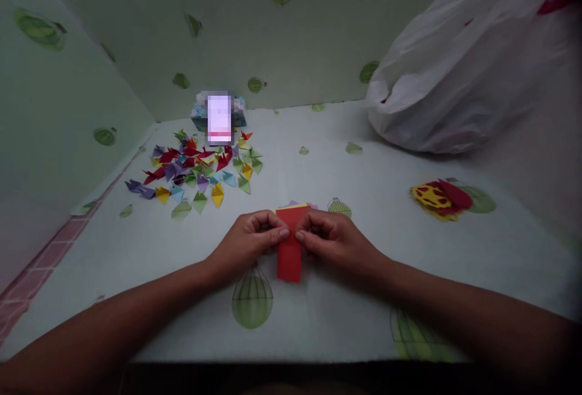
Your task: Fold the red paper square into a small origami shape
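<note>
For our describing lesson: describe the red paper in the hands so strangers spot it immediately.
On the pale table, find the left hand and right hand. Between them, the red paper is a plain rectangle, unlike the pointed folded pieces beyond.

The paper strip [289, 258] has the left hand [258, 231] at its left, the right hand [331, 235] at its right. Beyond the strip, leftward, lie folded papers [200, 172], then 1 box [240, 115]; beyond it, rightward, cut-out pieces [434, 196], then 1 bag [448, 74].
</note>
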A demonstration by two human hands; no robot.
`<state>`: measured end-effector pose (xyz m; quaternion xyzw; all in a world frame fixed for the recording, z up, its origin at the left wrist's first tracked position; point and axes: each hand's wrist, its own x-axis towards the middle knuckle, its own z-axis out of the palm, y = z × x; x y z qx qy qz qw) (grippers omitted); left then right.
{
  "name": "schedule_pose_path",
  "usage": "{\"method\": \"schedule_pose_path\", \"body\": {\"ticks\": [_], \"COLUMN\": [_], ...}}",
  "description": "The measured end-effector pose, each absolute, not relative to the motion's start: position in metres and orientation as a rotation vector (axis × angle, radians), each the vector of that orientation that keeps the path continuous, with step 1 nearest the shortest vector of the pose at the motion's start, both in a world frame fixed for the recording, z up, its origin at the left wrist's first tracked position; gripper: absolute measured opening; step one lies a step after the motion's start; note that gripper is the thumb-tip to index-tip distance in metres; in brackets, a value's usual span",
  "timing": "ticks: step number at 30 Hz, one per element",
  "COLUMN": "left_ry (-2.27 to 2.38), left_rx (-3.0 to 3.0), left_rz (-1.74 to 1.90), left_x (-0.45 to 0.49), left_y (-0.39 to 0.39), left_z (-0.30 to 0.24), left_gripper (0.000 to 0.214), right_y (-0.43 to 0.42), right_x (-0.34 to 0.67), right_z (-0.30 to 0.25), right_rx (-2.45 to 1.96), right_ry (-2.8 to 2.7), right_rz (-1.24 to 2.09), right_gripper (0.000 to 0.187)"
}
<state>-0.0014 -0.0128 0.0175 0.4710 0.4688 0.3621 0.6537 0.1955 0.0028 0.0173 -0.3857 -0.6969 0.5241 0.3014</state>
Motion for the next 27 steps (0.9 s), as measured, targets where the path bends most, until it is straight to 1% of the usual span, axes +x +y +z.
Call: {"method": "schedule_pose_path", "body": {"ticks": [7, 9, 11, 13, 16, 21, 24, 27], "left_ry": [1.089, 1.071, 1.059, 1.059, 1.072, 1.112, 1.122, 1.081], "left_rx": [1.159, 1.161, 1.155, 1.177, 1.218, 1.261, 1.297, 1.37], "left_rz": [0.868, 0.883, 0.864, 0.82, 0.819, 0.866, 0.826, 0.712], "left_x": [-0.0014, -0.0016, -0.0014, -0.0007, 0.0002, -0.0012, -0.0022, -0.002], "left_y": [-0.0132, -0.0132, -0.0132, -0.0137, -0.0152, -0.0169, -0.0168, -0.0167], "left_z": [0.0204, 0.0201, 0.0197, 0.02, 0.0213, 0.0216, 0.0205, 0.0196], "left_gripper": [0.017, 0.02, 0.023, 0.022, 0.025, 0.029, 0.031, 0.033], "right_y": [0.0004, -0.0007, -0.002, -0.0034, -0.0051, -0.0059, -0.0047, -0.0038], "right_x": [0.1914, 0.1904, 0.1899, 0.1901, 0.1903, 0.1895, 0.1894, 0.1894], "right_z": [0.0201, 0.0199, 0.0187, 0.0167, 0.0144, 0.0175, 0.0197, 0.0193], "right_rx": [-1.039, -1.04, -1.043, -1.036, -1.014, -1.025, -1.02, -1.026], "right_ry": [-1.728, -1.66, -1.621, -1.607, -1.607, -1.548, -1.52, -1.579], "right_rz": [1.533, 1.564, 1.537, 1.475, 1.433, 1.549, 1.663, 1.638], "right_gripper": [0.021, 0.021, 0.019, 0.018, 0.019, 0.021, 0.023, 0.028]}}
